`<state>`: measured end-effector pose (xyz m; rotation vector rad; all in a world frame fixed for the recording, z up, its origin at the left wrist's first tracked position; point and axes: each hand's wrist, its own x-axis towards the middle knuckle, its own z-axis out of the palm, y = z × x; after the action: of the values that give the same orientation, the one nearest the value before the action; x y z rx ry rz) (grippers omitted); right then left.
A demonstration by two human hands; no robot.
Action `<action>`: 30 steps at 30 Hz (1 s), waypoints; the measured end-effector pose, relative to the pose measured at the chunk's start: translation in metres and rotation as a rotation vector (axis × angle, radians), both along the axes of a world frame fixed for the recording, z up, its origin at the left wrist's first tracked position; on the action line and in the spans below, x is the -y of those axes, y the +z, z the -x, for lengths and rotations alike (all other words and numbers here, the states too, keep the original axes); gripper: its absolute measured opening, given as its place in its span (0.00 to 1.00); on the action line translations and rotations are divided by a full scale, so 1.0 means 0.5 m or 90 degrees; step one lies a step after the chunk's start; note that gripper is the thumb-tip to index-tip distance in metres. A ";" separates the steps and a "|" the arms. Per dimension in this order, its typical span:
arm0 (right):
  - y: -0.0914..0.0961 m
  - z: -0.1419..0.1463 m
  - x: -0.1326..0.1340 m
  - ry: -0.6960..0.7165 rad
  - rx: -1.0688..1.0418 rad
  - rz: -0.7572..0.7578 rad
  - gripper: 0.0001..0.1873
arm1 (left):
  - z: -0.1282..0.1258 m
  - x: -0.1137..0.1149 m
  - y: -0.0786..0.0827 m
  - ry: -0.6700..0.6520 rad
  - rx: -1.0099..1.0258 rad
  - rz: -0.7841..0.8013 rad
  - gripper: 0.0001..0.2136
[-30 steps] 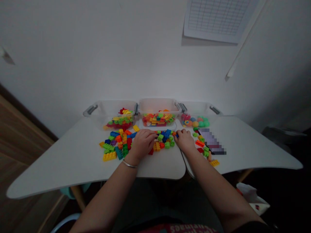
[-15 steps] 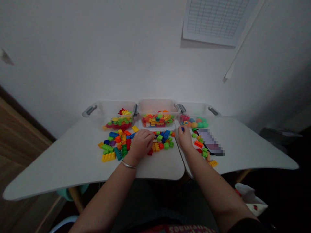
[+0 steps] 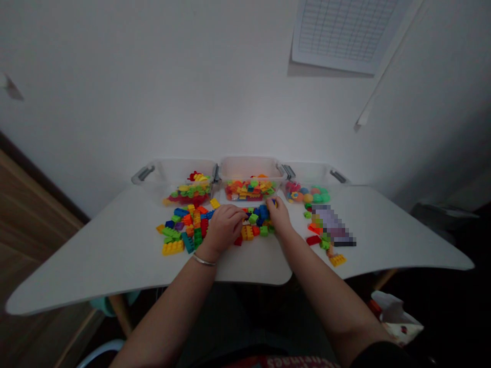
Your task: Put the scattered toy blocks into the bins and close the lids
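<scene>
Colourful toy building bricks [image 3: 197, 219] lie in a loose heap across the white table. My left hand [image 3: 225, 226], with a bracelet at the wrist, rests over the middle of this heap. Its fingers are curled together, and what they hold, if anything, is hidden. At the heap's right end is my right hand [image 3: 280, 215], its fingers closed on a small blue brick [image 3: 273, 202] that shows only in part. Close to its fingertips sits a larger blue brick [image 3: 263, 211], among green and orange ones.
Along the wall stand three clear bins: a left bin [image 3: 164, 176] and a middle bin [image 3: 251, 166] with coloured pieces, and a right bin [image 3: 312, 174] with coloured balls. More bricks [image 3: 313, 239] lie on the right tabletop beside a pixelated flat object [image 3: 334, 225]. A printed sheet [image 3: 337, 36] hangs above.
My right hand has moved left with the blue brick, from the gap between the tabletops to the heap's right end. My left hand has hardly moved.
</scene>
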<state>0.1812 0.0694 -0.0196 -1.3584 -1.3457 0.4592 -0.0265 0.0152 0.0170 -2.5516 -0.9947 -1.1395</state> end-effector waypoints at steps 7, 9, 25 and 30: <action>0.019 0.039 0.027 0.019 0.203 -0.038 0.11 | 0.000 -0.002 -0.002 0.004 -0.005 0.003 0.09; 0.023 0.041 0.033 0.033 0.256 -0.041 0.11 | 0.000 -0.002 -0.002 0.005 -0.006 0.003 0.09; 0.067 -0.035 0.072 -0.106 0.449 0.041 0.20 | 0.003 -0.003 -0.005 0.009 -0.005 0.016 0.09; 0.042 -0.115 0.093 -0.298 0.549 0.211 0.31 | -0.001 -0.005 -0.006 -0.006 0.006 0.026 0.09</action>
<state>0.2387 0.0228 0.0016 -2.2222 -1.5772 -0.2841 -0.0261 0.0177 0.0142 -2.5879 -1.0195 -1.1464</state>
